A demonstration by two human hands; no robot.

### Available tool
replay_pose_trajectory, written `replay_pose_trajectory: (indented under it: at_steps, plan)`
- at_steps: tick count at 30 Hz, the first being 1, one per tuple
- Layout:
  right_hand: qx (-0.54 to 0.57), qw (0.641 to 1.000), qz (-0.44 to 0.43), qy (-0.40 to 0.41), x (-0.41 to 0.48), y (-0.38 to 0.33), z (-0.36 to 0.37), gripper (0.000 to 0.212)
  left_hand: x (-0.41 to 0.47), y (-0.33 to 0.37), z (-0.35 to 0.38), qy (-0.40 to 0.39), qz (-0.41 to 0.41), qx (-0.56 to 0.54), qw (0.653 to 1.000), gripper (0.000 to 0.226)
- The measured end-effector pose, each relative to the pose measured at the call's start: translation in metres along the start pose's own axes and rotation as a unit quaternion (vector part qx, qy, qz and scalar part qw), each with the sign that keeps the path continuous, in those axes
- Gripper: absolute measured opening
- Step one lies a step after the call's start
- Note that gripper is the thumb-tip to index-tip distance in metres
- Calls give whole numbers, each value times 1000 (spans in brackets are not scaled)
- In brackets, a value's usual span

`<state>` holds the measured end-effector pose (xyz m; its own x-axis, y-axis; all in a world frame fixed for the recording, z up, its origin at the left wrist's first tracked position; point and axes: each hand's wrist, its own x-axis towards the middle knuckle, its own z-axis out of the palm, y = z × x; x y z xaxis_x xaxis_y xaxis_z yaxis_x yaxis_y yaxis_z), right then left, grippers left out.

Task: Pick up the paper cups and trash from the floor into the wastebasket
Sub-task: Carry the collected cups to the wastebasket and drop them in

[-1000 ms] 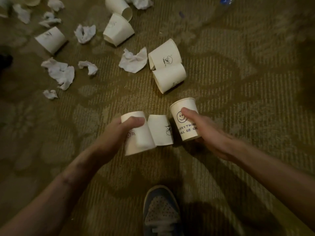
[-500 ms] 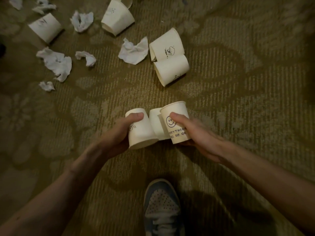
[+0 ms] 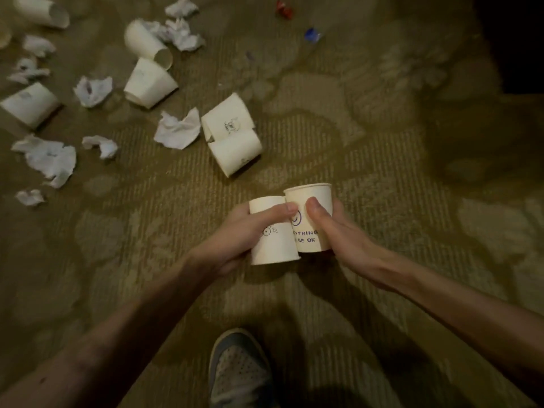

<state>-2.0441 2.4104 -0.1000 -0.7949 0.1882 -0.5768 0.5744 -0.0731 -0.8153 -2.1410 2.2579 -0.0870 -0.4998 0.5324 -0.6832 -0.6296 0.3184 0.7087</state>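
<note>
Left hand (image 3: pixel 235 235) grip curled round left cup (image 3: pixel 275 245), thumb across its wall; right hand (image 3: pixel 338 237) grip curled round smiley cup (image 3: pixel 309 198). Cups touch side to side between the grips. Judgement: squeeze lightly, nest them, freeing one hand for cup pair (image 3: pixel 232 136) beyond the grips

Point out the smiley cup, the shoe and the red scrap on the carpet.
smiley cup (image 3: pixel 306 235): head view, on its printed side wall.
shoe (image 3: pixel 239 369): head view, on the perforated toe.
red scrap (image 3: pixel 283 8): head view, on its middle.
</note>
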Motion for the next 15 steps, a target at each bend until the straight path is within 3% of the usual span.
replay_pose_trajectory:
  at_steps: [4, 8, 12, 15]
  plan:
    - [-14, 998, -32, 44, -26, -25, -57, 49, 6, 45, 56, -11, 52, 67, 996, 74]
    - [-49, 985, -86, 139, -73, -60, -131, 47, 1, 96, 132, -79, 105, 99, 986, 69]
    - [-57, 967, -132, 210, -144, -89, -211, 76, -14, 145, 223, -136, 157, 172, 963, 78]
    - [-79, 952, -145, 257, -201, -98, -264, 84, -28, 169, 294, -197, 177, 219, 939, 80]
